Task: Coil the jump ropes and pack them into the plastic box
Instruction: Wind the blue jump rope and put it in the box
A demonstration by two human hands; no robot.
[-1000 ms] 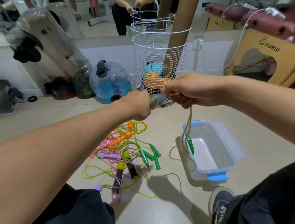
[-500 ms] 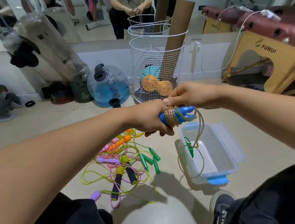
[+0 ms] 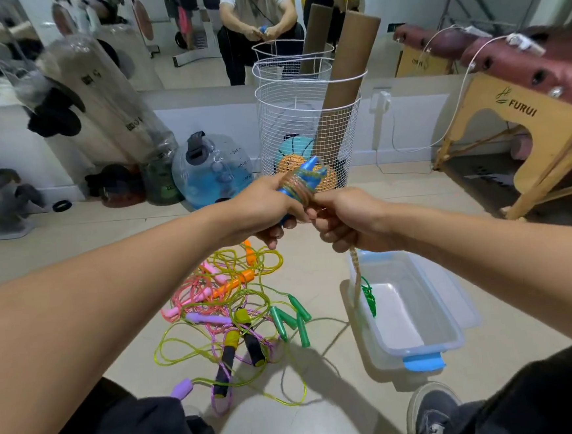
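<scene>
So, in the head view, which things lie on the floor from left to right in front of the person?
Tangled pile of jump ropes → green handles → plastic box → shoe.

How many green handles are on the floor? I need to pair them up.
3 visible: one green handle leftmost, one in the middle, one rightmost, clustered beside the plastic box; others may be hidden.

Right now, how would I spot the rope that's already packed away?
Find the clear plastic box with blue latches on the floor at right. Against its near-left inner wall lies a green rope, alone inside; every other loose rope sits tangled on the floor beside the box.
</scene>
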